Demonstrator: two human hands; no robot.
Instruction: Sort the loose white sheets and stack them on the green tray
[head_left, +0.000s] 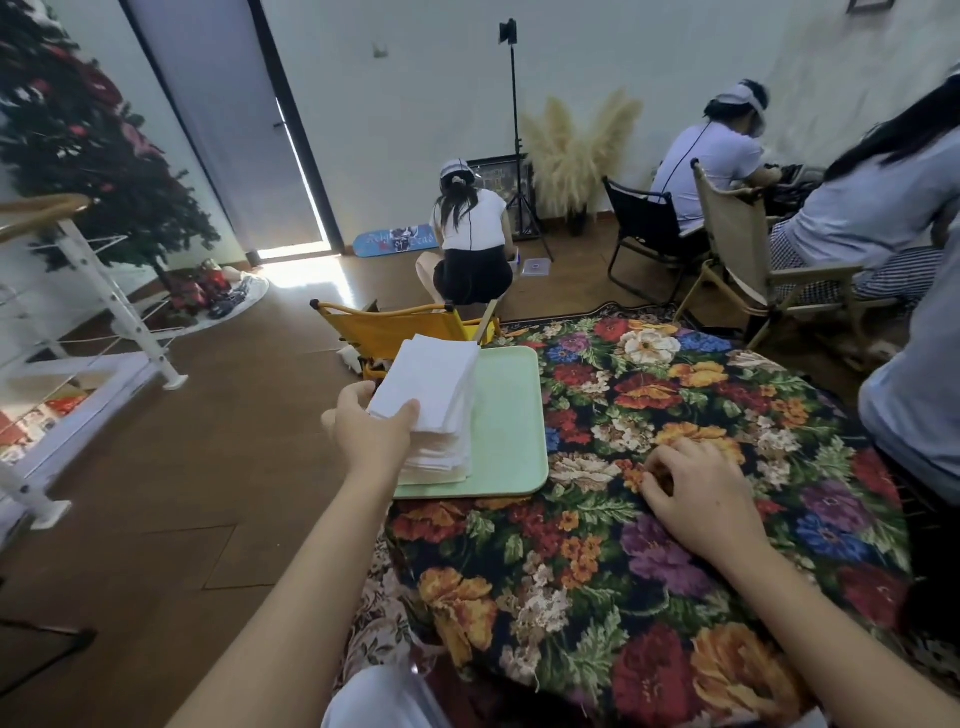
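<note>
Left hand grips the near end of the white sheets stacked on the green tray, long axis running away; right hand empty, fingers curled on the surface, farther off

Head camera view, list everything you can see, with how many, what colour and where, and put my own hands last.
Stack of sheets: one, white, left half of the tray.
Tray: one, pale green, table's left edge.
Tablecloth: one, dark floral, covering the table.
Yellow chair: one, behind the tray.
Other chairs: black and tan, right rear.
Other people: one crouching by the far wall, others seated at right.
Tripod: one, black, far wall.
Pampas grass: cream, beside the tripod.
Tree: dark green, far left.
Left hand: gripping the stack's near corner.
Right hand: curled on the tablecloth, empty.
</note>
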